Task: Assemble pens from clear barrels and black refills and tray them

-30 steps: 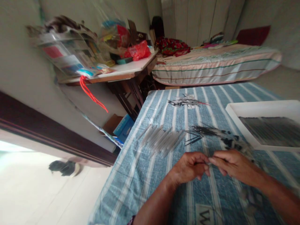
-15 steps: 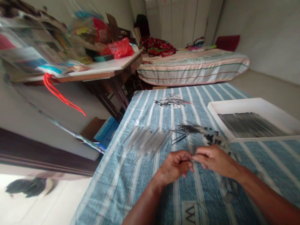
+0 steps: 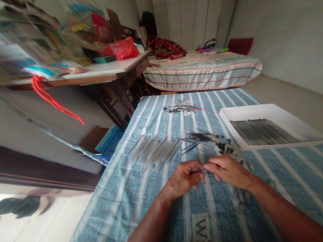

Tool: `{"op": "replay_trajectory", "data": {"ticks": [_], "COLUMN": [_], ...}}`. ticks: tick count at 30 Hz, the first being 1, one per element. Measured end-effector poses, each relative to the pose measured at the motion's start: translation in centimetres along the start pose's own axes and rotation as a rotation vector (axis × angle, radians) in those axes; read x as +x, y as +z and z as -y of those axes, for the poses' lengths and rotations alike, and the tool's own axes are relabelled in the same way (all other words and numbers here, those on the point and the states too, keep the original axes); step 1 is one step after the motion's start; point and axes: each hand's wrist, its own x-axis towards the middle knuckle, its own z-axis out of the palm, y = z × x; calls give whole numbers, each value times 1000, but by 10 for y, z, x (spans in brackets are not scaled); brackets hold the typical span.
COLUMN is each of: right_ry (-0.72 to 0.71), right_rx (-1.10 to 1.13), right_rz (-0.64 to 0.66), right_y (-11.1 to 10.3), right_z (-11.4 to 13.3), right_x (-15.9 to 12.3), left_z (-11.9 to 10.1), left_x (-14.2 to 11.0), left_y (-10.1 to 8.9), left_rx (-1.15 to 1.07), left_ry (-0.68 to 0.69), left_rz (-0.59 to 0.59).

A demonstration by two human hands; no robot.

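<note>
My left hand (image 3: pixel 185 177) and my right hand (image 3: pixel 226 169) meet fingertip to fingertip over a blue striped cloth (image 3: pixel 141 198). Both are closed in a pinch on a small thin part between them, too small to name. Just beyond my left hand lies a row of clear plastic tubes (image 3: pixel 154 153). A heap of thin black refills and small dark parts (image 3: pixel 214 140) lies past my right hand.
A white tray (image 3: pixel 254 111) holding a layer of dark thin sticks sits at the right. A smaller pile of thin parts (image 3: pixel 181 108) lies at the cloth's far end. A cluttered wooden table (image 3: pixel 106 72) stands at the left, a striped mattress (image 3: pixel 202 72) behind.
The view has swung to the left, so everything sits further left in frame. My hands stay pinched together at the same spot on the cloth.
</note>
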Motion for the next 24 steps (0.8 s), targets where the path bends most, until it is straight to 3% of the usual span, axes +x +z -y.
{"op": "replay_trajectory", "data": {"ticks": [6, 11, 16, 24], "right_ry": [-23, 46, 130, 106], "right_rx": [33, 70, 108, 130], "right_rz": [-17, -12, -39, -124], "right_y": [2, 7, 7, 3], "right_z": [-2, -4, -1, 2], "right_x": [-2, 1, 5, 7], "left_z": [0, 5, 5, -7], "left_x": [0, 2, 3, 2], "left_y": [1, 3, 1, -7], "left_rx": [0, 32, 239, 604], "left_ry": [0, 36, 136, 164], "left_rz": [-6, -47, -117, -90]}}
